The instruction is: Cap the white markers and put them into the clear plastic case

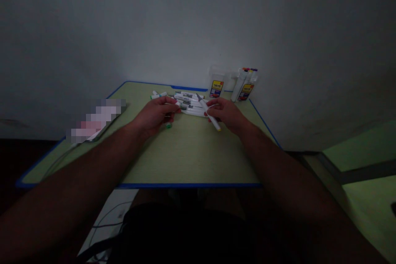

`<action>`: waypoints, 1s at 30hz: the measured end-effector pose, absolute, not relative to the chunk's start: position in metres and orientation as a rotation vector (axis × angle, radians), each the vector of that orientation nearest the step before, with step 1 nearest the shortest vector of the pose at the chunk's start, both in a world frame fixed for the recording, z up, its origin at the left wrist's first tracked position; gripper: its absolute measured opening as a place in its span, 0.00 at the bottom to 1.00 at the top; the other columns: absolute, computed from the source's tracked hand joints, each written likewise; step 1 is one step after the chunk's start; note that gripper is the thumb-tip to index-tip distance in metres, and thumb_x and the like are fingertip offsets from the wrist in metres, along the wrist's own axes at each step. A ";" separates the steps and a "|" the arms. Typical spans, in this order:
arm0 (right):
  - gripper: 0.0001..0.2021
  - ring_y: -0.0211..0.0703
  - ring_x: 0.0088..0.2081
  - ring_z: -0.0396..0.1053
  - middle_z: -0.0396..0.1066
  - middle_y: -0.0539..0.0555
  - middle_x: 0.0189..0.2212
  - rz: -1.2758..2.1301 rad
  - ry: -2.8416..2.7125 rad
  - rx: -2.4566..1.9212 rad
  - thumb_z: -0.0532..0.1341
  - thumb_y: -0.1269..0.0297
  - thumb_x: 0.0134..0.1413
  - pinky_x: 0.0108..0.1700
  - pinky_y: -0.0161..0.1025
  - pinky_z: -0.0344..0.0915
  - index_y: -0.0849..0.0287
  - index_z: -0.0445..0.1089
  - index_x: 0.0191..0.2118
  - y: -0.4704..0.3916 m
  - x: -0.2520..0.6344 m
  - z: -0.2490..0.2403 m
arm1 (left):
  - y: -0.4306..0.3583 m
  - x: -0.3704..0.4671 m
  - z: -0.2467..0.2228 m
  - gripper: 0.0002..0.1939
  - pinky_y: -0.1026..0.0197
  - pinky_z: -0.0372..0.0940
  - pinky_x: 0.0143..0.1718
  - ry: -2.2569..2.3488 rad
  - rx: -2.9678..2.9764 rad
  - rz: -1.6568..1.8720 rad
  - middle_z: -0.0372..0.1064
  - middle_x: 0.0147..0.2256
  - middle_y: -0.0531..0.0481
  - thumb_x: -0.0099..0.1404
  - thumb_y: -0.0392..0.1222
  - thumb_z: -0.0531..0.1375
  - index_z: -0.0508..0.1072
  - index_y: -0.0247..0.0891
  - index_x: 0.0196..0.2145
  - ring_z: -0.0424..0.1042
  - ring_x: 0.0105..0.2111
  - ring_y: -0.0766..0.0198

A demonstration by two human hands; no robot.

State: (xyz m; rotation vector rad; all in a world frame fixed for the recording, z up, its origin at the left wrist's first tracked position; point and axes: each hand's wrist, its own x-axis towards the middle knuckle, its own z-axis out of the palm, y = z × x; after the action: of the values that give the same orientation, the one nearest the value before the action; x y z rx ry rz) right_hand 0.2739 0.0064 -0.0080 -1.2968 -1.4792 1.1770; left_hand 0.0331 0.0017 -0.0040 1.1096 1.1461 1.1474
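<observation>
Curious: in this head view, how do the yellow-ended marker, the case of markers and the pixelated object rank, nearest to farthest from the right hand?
1. Yellow-ended marker: held in the right hand.
2. Case of markers: beyond the hand, to its right.
3. Pixelated object: far left.

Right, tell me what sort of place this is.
Probably a home study or drawing corner: a small blue-edged desk against a plain wall, with white markers lying on it and a clear labelled case near the back.
</observation>
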 end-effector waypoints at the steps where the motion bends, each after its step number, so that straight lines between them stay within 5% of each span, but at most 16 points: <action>1: 0.10 0.37 0.25 0.73 0.78 0.51 0.29 1.171 -1.495 -1.287 0.68 0.74 0.50 0.27 0.32 0.68 0.58 0.72 0.39 0.007 0.275 -0.009 | 0.001 0.033 -0.004 0.08 0.64 0.60 0.23 1.158 1.125 1.151 0.73 0.27 0.51 0.53 0.33 0.67 0.72 0.38 0.31 0.63 0.20 0.69; 12: 0.08 0.33 0.24 0.68 0.76 0.50 0.26 1.117 -1.566 -1.233 0.69 0.71 0.49 0.24 0.31 0.66 0.59 0.76 0.38 0.005 0.274 -0.010 | 0.002 0.034 -0.008 0.08 0.62 0.62 0.26 1.205 1.321 1.276 0.70 0.27 0.53 0.51 0.35 0.68 0.77 0.37 0.32 0.63 0.23 0.68; 23: 0.15 0.39 0.36 0.75 0.80 0.54 0.36 0.832 -1.750 -1.296 0.71 0.73 0.45 0.45 0.41 0.72 0.61 0.80 0.42 0.010 0.279 -0.013 | -0.003 0.033 -0.004 0.09 0.60 0.63 0.33 1.595 1.816 1.320 0.73 0.29 0.52 0.56 0.35 0.67 0.79 0.38 0.37 0.68 0.29 0.64; 30: 0.13 0.40 0.35 0.73 0.79 0.52 0.35 0.609 -1.856 -1.336 0.70 0.72 0.44 0.43 0.41 0.70 0.60 0.79 0.40 0.013 0.280 -0.016 | -0.008 0.036 -0.001 0.08 0.60 0.64 0.34 1.604 1.859 1.319 0.73 0.30 0.52 0.58 0.34 0.66 0.78 0.39 0.38 0.67 0.30 0.64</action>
State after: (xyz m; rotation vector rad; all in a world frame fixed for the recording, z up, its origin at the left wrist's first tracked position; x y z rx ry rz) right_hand 0.2798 0.0129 -0.0157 -1.3362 -1.8558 0.6094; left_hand 0.0364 -0.0080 -0.0007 1.8593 1.6044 1.3187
